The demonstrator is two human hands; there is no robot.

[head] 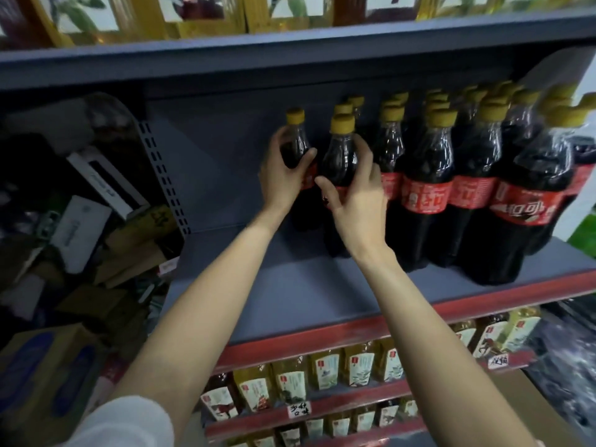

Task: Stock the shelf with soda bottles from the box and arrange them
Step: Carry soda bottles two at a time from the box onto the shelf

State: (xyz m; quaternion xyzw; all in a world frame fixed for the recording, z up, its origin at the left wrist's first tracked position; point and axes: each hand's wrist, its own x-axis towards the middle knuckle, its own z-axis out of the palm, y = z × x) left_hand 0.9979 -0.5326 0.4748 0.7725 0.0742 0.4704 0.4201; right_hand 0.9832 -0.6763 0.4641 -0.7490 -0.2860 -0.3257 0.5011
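Yellow-capped cola bottles stand on the grey shelf [290, 295]. Our left hand [283, 175] grips the leftmost bottle [295, 140], far back; our right hand [358, 201] curls around the nearer bottle [342, 156] beside it, left of the stocked row [467, 175].
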